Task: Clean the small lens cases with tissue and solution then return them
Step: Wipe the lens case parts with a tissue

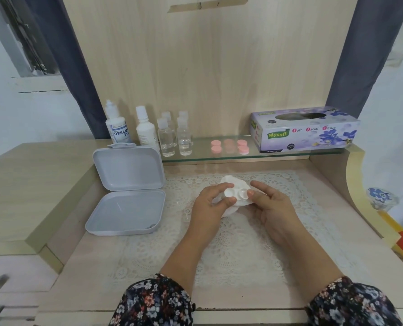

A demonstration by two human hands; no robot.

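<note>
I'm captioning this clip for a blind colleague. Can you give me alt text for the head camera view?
Two hands hold a white double-cup lens case with a crumpled tissue over a lace mat, left hand and right hand pinching either end. An open grey box lies left; bottles, pink caps and a tissue box line a glass shelf behind.

The lens case (236, 194) is white, and so is the crumpled tissue (231, 182) behind it. Under them lies a white lace mat (231, 243) with a floral openwork pattern, on a pale wood-grain bench (101, 267). The open storage box (125, 189) is light grey, perhaps with a lilac tint. The caps (230, 146) on the glass shelf (289, 154) are pink. The tissue box (305, 130) is lavender with blue-violet flowers, a green logo and red initials. Two solution bottles (130, 128) are white, one with a blue label; the four small bottles (174, 135) are clear. The sleeves (156, 302) are dark with small pink, white and blue flowers. The curtains (365, 55) are slate blue.
</note>
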